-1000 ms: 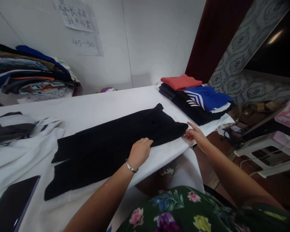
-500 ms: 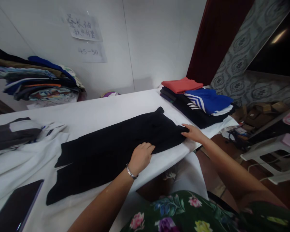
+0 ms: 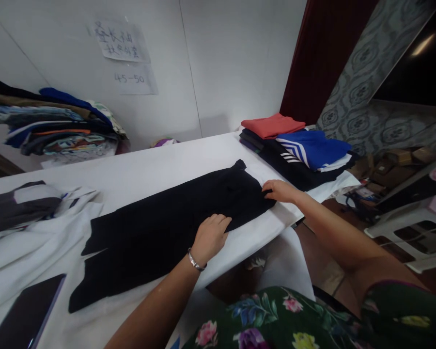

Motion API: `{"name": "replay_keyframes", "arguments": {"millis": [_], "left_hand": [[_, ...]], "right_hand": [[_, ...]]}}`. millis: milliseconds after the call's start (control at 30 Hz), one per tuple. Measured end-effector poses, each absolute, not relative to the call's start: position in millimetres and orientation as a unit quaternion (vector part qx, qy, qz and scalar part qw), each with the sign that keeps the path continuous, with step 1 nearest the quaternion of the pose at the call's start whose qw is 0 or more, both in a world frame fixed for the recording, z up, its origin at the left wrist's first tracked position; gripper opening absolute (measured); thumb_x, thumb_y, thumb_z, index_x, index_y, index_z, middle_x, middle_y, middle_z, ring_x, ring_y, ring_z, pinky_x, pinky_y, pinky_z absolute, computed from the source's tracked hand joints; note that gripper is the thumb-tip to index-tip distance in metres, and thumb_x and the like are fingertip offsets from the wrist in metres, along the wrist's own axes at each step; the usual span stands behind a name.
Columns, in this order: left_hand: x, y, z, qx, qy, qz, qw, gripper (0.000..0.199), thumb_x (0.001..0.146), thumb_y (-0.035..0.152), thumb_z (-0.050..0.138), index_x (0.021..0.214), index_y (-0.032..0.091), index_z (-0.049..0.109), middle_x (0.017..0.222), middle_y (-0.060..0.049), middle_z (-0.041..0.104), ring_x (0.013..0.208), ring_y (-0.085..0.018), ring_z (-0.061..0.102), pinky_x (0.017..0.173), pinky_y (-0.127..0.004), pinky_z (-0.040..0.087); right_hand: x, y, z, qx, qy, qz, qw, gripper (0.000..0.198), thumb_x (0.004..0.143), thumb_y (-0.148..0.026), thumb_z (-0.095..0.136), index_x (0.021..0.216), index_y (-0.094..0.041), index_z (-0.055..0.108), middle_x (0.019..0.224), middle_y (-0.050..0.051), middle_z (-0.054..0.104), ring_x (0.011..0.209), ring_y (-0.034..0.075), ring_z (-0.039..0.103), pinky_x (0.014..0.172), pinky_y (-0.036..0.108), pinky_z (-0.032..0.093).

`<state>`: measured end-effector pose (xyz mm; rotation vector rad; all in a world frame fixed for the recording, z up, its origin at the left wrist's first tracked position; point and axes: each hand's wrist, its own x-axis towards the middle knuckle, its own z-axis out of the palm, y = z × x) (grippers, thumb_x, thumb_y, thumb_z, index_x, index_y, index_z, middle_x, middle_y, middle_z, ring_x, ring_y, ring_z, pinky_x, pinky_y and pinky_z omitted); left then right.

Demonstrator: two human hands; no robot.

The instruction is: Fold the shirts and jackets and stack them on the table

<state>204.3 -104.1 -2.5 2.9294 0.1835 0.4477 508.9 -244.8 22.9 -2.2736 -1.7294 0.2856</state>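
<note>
A black garment [image 3: 160, 218] lies spread lengthwise across the white-covered table, with a slit in its left end and a small raised corner at its far right. I cannot tell exactly what kind of garment it is. My left hand [image 3: 211, 236], with a silver bracelet at the wrist, rests palm down on its near edge, fingers laid flat on the cloth. At the right end, my right hand [image 3: 279, 190] has thumb and fingers closed on the garment's edge. The fingertips there partly hide the cloth between them.
Folded clothes in red [image 3: 272, 126], blue [image 3: 314, 150] and black are stacked at the right back. A taller clothes pile [image 3: 58, 121] stands at the left back. White and grey clothing [image 3: 39, 223] and a dark phone or tablet [image 3: 27, 310] lie left. A white stool [image 3: 414, 232] stands right.
My right hand has moved a little to the left and away from me, drawing the garment's right end inward. My left hand has stayed nearly in place.
</note>
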Motion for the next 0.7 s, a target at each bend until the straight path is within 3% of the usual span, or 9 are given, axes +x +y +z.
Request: {"name": "replay_keyframes", "arguments": {"millis": [100, 200, 333, 500, 700], "left_hand": [[205, -104, -3, 0.982, 0.063, 0.152, 0.087, 0.036, 0.08, 0.011, 0.055, 0.115, 0.02, 0.06, 0.104, -0.007, 0.063, 0.096, -0.022, 0.055, 0.084, -0.038, 0.048], [205, -104, -3, 0.981, 0.066, 0.162, 0.087, 0.036, 0.08, 0.007, 0.051, 0.113, 0.019, 0.061, 0.104, -0.007, 0.063, 0.095, -0.022, 0.056, 0.084, -0.037, 0.048], [205, -103, -2, 0.979, 0.073, 0.177, 0.065, 0.036, 0.083, 0.006, 0.046, 0.112, 0.019, 0.062, 0.103, -0.007, 0.065, 0.092, -0.021, 0.057, 0.08, -0.036, 0.048], [205, -102, 4, 0.975, 0.097, 0.195, 0.035, 0.037, 0.085, 0.005, 0.043, 0.115, 0.017, 0.062, 0.103, -0.009, 0.066, 0.088, -0.022, 0.058, 0.073, -0.038, 0.046], [205, -101, 6, 0.976, 0.091, 0.198, 0.025, 0.044, 0.084, 0.006, 0.044, 0.123, 0.018, 0.057, 0.11, -0.01, 0.063, 0.091, -0.022, 0.057, 0.074, -0.038, 0.043]], "right_hand": [[514, -245, 26, -0.787, -0.577, 0.149, 0.159, 0.034, 0.069, -0.023, 0.068, 0.103, -0.03, 0.072, 0.111, 0.0, 0.068, 0.103, 0.023, 0.061, 0.093, 0.033, 0.045], [515, -246, 26, -0.787, -0.569, 0.161, 0.174, 0.029, 0.07, -0.023, 0.068, 0.098, -0.029, 0.074, 0.115, 0.0, 0.067, 0.107, 0.025, 0.06, 0.096, 0.034, 0.044], [512, -243, 28, -0.783, -0.578, 0.115, 0.199, 0.019, 0.072, -0.02, 0.065, 0.086, -0.028, 0.075, 0.111, -0.001, 0.069, 0.105, 0.024, 0.061, 0.097, 0.035, 0.044], [502, -239, 34, -0.768, -0.584, 0.032, 0.261, 0.021, 0.081, -0.023, 0.057, 0.095, -0.026, 0.072, 0.103, 0.002, 0.07, 0.097, 0.021, 0.063, 0.091, 0.034, 0.046], [494, -232, 36, -0.775, -0.568, -0.013, 0.275, 0.023, 0.084, -0.024, 0.053, 0.099, -0.023, 0.071, 0.101, 0.004, 0.07, 0.097, 0.021, 0.062, 0.088, 0.033, 0.046]]}}
